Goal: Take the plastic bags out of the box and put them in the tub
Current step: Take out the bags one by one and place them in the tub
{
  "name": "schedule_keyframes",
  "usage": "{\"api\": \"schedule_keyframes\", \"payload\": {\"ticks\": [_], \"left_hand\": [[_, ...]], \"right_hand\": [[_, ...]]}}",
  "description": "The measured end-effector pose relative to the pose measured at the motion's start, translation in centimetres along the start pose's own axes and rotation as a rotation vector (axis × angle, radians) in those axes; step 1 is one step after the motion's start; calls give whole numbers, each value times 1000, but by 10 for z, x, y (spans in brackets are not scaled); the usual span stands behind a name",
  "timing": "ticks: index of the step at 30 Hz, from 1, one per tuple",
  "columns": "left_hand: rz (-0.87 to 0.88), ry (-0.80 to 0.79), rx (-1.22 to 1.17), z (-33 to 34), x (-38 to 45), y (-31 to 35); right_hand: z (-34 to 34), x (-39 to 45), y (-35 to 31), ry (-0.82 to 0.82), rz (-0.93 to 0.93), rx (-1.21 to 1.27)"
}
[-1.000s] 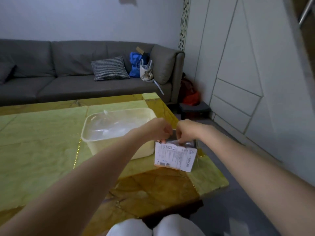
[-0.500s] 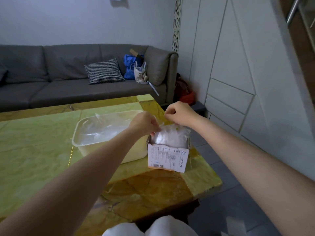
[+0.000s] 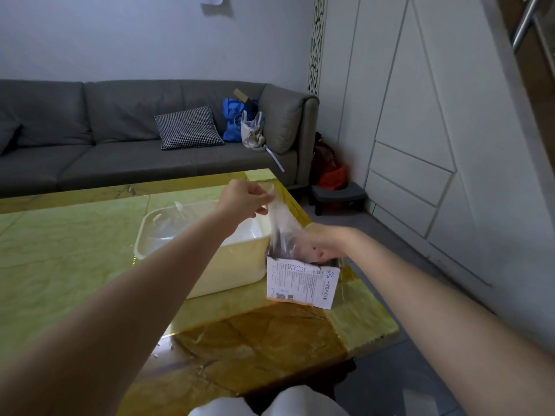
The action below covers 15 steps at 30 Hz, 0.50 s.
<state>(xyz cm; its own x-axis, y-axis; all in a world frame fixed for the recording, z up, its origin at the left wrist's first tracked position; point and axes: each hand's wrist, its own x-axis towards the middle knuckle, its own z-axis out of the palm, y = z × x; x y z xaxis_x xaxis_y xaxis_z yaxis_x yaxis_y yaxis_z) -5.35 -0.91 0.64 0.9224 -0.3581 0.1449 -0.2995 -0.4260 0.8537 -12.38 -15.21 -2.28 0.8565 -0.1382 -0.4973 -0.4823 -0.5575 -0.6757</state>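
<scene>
Nearest the viewer, the printed cardboard box (image 3: 301, 285) stands upright near the right edge of the green-and-amber marble table (image 3: 75, 253), touching the near right corner of the white plastic tub (image 3: 228, 265). The right hand (image 3: 322, 244), which half a second ago pinched plastic above the box, is now lowered into the box's open top, fingers curled on the remaining bags to hold them down. The left hand (image 3: 244, 198), previously level with the box mouth, has risen and moved toward the tub; its fingers pinch the upper edge of one clear plastic bag (image 3: 282, 220). That bag stretches taut from the pinch down into the box, so its lower end is not yet free. Crumpled clear plastic (image 3: 180, 223) already lies inside the tub. Judged from this, one bag is mid-extraction and the transfer over the tub rim is the next move. Beyond the table stands a grey sofa (image 3: 120, 139).
</scene>
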Motion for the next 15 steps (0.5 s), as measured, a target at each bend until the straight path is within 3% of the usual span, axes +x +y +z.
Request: {"api": "schedule_keyframes", "payload": {"ticks": [3, 5, 7, 9, 11, 12, 13, 15], "left_hand": [[36, 102, -145, -7, 3, 10], [34, 126, -176, -10, 4, 14], [12, 128, -203, -11, 4, 16], [-40, 140, -274, -12, 3, 17], [-141, 167, -334, -13, 4, 15], [-188, 177, -355, -14, 3, 14], [-222, 180, -380, -15, 3, 12], [-264, 175, -417, -16, 1, 11]], "right_hand": [[-4, -7, 1, -46, 84, 17], [-15, -10, -1, -46, 64, -138], [-23, -7, -10, 184, -76, -222], [-34, -6, -17, 382, -202, 65], [-44, -7, -20, 214, -288, 550], [-47, -12, -22, 118, -311, 661], [-46, -17, -24, 62, -345, 672], [-38, -19, -27, 117, -425, 518]]}}
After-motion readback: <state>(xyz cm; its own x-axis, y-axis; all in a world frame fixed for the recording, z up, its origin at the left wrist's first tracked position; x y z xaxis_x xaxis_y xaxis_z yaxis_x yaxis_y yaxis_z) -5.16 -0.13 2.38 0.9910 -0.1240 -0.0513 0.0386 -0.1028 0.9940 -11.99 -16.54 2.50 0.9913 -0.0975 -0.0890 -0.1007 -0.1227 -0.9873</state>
